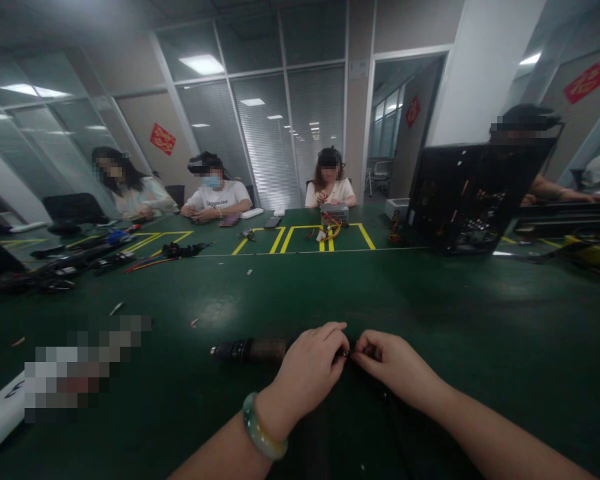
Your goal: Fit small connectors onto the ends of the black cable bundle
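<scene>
The tool (265, 349) is a dark, long piece lying on its side on the green tabletop (180, 427), its metal tip (214, 351) pointing left. The left hand (310, 360) is curled narrow over the tool's right end, holding it, with thumb and fingers bent together. The right hand (395, 367) is just right of the tool, narrow too, thumb and forefinger brought close. A small shiny part (347, 354) shows between the two hands at the tool's right end; whether the right hand grips it, I cannot tell. A bracelet (260, 430) circles the left wrist, nearer the wearer than the tool.

Beyond the tool's tip and a little to its left lies a small scrap (195, 323). Well to the left of the tool is a white object (0, 420), its far part blurred out. Far beyond the tool, to its left, lies a heap of dark parts and wires (185, 249). Straight beyond the tool, yellow tape (367, 237) marks the tabletop, and a seated person (331, 183) works at a grey box (335, 213) trailing coloured wires (336, 230). Beyond the tool and to its right stands a black computer case (475, 197).
</scene>
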The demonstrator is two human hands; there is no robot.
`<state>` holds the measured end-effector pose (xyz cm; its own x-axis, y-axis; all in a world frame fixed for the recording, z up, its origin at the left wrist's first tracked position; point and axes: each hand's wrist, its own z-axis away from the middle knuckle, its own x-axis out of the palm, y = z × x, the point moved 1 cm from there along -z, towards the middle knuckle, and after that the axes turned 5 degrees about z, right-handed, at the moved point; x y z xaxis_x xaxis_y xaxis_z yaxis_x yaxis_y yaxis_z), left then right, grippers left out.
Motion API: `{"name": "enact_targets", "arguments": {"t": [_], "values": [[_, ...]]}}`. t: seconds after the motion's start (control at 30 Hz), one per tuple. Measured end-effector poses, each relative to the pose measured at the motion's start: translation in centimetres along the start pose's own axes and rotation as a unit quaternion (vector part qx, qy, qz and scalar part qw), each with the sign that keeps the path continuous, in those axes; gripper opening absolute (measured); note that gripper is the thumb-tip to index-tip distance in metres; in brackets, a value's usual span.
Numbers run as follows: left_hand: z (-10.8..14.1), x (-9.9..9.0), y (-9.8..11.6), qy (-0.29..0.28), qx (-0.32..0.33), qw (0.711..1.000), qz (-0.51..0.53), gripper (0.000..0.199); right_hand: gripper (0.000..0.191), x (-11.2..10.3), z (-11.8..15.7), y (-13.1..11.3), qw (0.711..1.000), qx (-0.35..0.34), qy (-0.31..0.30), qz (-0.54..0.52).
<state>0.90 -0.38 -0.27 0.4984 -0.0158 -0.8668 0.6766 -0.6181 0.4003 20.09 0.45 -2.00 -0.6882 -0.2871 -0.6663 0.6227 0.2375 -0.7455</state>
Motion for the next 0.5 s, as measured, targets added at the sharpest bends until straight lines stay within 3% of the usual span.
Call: {"name": "enact_targets", "arguments": {"t": [0.5], "values": [[0.11,0.15,-0.22,0.006,-0.007,1.000,0.009,0.019,0.011,-0.35,0.06,-0.38,1.000,0.004,-0.003,0.005]]}}
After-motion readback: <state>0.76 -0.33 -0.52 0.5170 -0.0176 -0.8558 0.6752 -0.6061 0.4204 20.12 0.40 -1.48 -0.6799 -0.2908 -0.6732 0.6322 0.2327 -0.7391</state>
